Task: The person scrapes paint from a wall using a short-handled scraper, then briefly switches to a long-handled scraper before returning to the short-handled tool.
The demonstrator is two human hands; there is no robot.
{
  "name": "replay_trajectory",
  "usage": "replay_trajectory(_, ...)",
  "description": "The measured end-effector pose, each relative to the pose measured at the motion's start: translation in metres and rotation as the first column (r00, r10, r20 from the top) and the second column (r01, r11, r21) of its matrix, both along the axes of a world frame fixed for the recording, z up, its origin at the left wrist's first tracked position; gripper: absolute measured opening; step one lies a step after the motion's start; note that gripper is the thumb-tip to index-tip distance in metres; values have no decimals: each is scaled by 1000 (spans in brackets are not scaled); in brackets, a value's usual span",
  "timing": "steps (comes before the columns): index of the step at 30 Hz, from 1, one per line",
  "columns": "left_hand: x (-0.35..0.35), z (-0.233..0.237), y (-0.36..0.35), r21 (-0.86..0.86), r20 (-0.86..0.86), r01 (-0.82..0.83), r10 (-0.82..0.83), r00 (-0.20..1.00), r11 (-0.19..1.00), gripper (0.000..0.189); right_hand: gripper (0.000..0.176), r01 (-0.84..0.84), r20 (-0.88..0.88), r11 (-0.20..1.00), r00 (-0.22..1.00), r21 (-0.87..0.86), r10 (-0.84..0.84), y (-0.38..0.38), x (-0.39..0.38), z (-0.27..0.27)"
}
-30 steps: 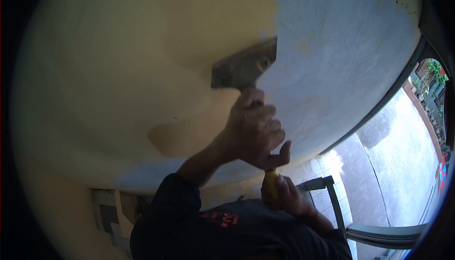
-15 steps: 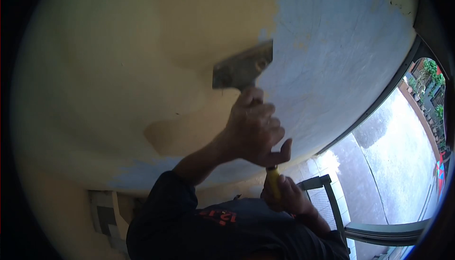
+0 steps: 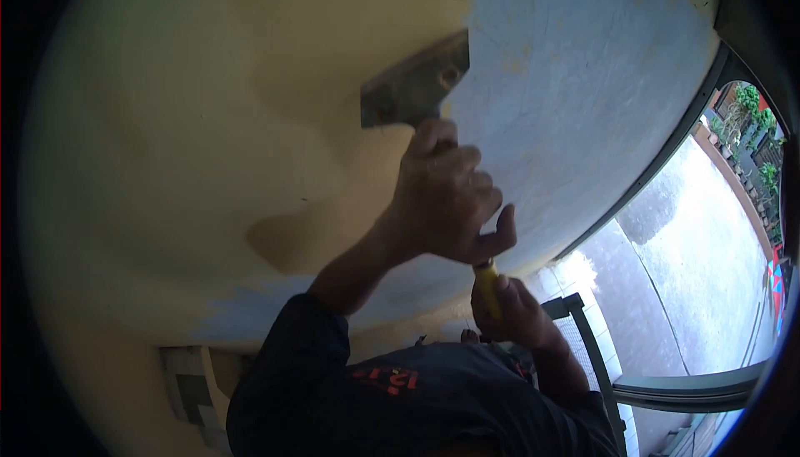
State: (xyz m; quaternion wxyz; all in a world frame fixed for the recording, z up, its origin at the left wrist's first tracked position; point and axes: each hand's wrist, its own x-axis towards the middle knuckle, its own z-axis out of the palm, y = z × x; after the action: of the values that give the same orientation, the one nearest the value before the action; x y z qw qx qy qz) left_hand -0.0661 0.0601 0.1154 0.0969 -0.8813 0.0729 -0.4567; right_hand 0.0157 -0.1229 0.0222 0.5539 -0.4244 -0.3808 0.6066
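Note:
My left hand [image 3: 450, 194] is closed around the handle of a wide putty knife [image 3: 417, 82]. The broad, stained metal blade lies tilted against the wall [image 3: 567, 115], where a beige coating [image 3: 333, 32] meets a blue-grey surface. One finger of that hand sticks out, curled, at the lower right. Just below, my right hand [image 3: 521, 315] grips a tool with a yellow handle [image 3: 489, 286]. A short neck shows at its top, but the rest is hidden behind my left hand, so its kind cannot be made out.
A darker tan patch [image 3: 287, 244] marks the wall at lower left. Right of me stands a dark metal frame [image 3: 583, 340] with mesh. Beyond the wall's dark edge [image 3: 667, 161] lie a bright concrete floor [image 3: 683, 265] and several plants [image 3: 754, 124]. Grey-and-white shapes [image 3: 187, 390] sit at lower left.
The wide putty knife and my left hand have slid up along the wall. My right hand has risen too, with the yellow handle still in it. The view has shifted slightly.

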Motion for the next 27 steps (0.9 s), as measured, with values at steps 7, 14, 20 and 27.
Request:
replay_trajectory(7, -8, -29, -6, -55, -60, -18, 14, 998, 998, 29, 54, 49, 20, 998, 999, -37, -48, -14, -13, -37)
replay_trajectory(14, -11, -17, -3, -10, 22, -39, 39, 999, 999, 27, 54, 22, 11, 999, 1000, -27, -21, -2, -10, -19)
replay_trajectory(20, -18, -39, -2, -31, -42, -27, 26, 999, 999, 28, 53, -7, -8, 998, 1000, -66, 6, -4, -18, -34)
replay_trajectory(27, -24, -33, -4, -68, -85, -28, 23, 996, 997, 28, 55, -23, -33, 998, 999, -62, 21, -8, -24, -34)
